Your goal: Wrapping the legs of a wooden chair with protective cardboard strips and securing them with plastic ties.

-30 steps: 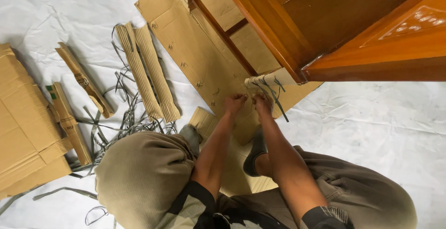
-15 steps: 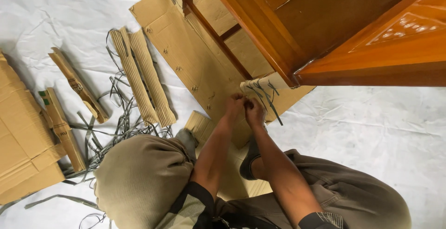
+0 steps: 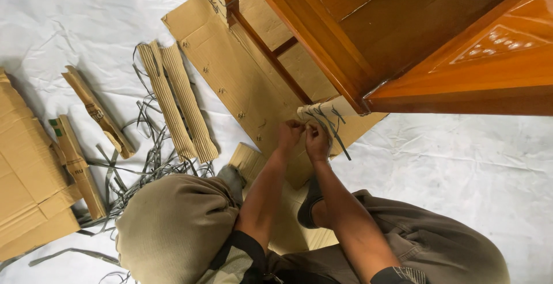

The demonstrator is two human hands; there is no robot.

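Strapping [image 3: 329, 127], dark grey, crosses a cardboard corner wrap [image 3: 322, 114] fitted on the lower corner of one polished wooden cabinet [image 3: 403, 36], far right of centre. Left hand [image 3: 290, 134] and right hand [image 3: 317, 142] sit side by side against that wrap, fingers pinched on the strapping; both arms reach in from the near edge. One flat cardboard sheet [image 3: 230, 71] lies under the cabinet. Two corrugated rolls [image 3: 175, 102] lie side by side to its left. Two folded cardboard corner pieces [image 3: 95, 111] lie further left, beside one flattened cardboard stack [image 3: 26, 174]. Loose cut straps [image 3: 144, 163], too tangled to count, cover the white floor sheet [image 3: 461, 163].
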